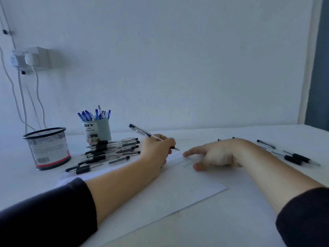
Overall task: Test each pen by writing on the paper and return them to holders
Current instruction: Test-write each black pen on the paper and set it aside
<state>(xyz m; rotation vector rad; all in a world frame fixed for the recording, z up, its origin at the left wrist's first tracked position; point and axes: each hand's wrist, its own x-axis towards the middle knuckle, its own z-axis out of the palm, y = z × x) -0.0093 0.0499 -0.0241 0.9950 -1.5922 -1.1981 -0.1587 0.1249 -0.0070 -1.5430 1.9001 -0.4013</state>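
My left hand [157,148] grips a clear black-tipped pen [142,131], its tip touching the white paper [160,195] beside rows of small written marks [179,160]. My right hand [217,154] rests on the paper with fingers spread and holds nothing. A pile of several black pens [110,150] lies left of the paper. A pale blue holder [98,130] holds several blue pens. The black mesh holder [48,148] stands at the far left; its inside is hidden.
Several loose black pens [295,157] lie on the white table [249,220] to the right of my right hand. A wall socket [32,57] with white cables hangs at the back left. The wall stands close behind the table.
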